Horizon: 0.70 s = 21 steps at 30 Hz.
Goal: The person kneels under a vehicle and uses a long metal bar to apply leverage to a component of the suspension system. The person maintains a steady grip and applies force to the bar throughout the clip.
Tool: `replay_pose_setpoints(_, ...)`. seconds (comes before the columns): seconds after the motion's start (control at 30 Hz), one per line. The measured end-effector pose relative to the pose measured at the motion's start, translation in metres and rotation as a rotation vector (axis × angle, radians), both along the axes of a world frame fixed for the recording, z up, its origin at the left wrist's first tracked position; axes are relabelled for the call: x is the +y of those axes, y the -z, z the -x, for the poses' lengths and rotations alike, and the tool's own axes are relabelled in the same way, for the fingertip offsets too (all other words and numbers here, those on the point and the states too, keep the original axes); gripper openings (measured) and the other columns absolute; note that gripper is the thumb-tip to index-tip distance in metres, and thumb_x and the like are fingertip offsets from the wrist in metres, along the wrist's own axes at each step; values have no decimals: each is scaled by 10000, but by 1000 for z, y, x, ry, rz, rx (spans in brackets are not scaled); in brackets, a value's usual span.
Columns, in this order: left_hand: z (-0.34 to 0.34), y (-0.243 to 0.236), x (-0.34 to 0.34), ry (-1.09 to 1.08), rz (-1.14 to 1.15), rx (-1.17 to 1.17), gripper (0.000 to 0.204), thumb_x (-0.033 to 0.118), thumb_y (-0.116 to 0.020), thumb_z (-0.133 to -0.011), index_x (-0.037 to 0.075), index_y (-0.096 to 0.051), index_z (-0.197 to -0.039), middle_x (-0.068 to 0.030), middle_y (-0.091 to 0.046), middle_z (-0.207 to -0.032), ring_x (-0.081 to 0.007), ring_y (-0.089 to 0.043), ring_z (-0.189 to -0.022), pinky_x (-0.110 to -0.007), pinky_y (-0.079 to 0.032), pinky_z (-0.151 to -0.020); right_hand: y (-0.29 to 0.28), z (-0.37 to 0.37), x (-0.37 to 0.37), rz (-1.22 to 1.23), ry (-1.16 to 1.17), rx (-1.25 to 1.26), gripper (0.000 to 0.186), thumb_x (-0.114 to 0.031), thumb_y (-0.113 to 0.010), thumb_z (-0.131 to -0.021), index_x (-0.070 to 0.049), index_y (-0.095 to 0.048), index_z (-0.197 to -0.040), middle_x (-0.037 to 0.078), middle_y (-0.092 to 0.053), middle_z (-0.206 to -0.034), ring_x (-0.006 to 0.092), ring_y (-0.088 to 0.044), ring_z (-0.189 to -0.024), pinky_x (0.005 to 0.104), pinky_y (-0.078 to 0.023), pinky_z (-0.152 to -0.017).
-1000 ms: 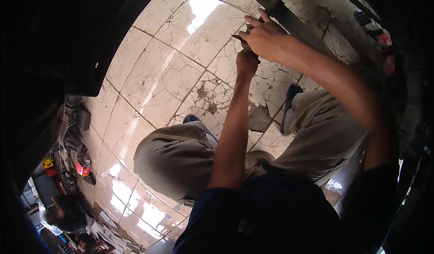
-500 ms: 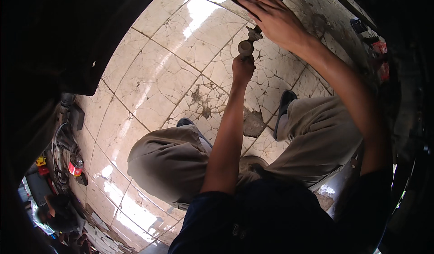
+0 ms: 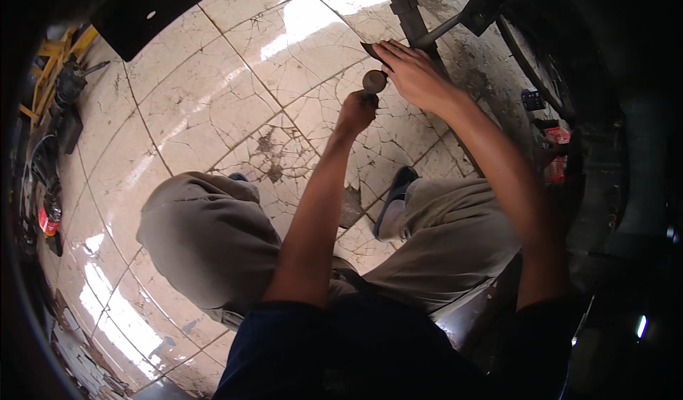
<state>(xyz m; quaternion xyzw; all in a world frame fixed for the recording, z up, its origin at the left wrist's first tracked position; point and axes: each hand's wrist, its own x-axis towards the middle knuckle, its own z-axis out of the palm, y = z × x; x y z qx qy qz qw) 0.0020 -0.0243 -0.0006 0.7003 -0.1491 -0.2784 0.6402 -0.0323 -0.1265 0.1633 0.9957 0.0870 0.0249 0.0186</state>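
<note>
My left hand is closed around the lower end of a dark tool or metal part with a round, cup-like end; its exact kind I cannot make out. Just above and to the right, my right hand lies with fingers stretched out side by side over a dark flat piece, whose pointed edge sticks out past the fingertips. The thumb side and whatever lies beneath that palm are hidden. Behind the right hand runs a dark metal bar, joined by a slanting rod.
My bent knees flank the cracked tile floor. Dark vehicle-like structure borders the upper right, with a red object below. Along the left stand a yellow frame, dark mechanical parts and a red-labelled container.
The view has shifted, sliding the floor and my legs leftward and down. My hands have come closer together; the fitting above the round end is now hidden near the right hand.
</note>
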Motion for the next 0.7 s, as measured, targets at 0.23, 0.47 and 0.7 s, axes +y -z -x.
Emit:
replay_pose_setpoints(0.23,-4,-5,-4,60,-26,6,244,217,-484,-835,16,-609,-773,-112,-611,-625,-199,-603,-587,-341,-471,-583,-12,8,6,57,18,30,426,-175,-420,-916,-14,-372,-1306,150,-372,-1362,284,-365,-1249,397,-316,-1009)
replay_pose_setpoints(0.47,-9,-9,-1,56,-118,-28,283,253,-484,-827,6,-621,-801,-178,-619,-667,-286,-630,-664,-390,-473,-618,-23,17,30,143,104,87,450,-176,-384,-922,-65,-315,-1353,131,-328,-1395,299,-350,-1255,452,-270,-1025)
replay_pose_setpoints(0.7,3,-10,-2,71,-36,32,279,257,-497,-832,13,-627,-800,-166,-627,-693,-254,-624,-642,-381,-470,-617,-1,16,54,30,326,-15,457,-278,-355,-936,-116,-322,-1362,186,-346,-1367,357,-360,-1231,481,-263,-1013)
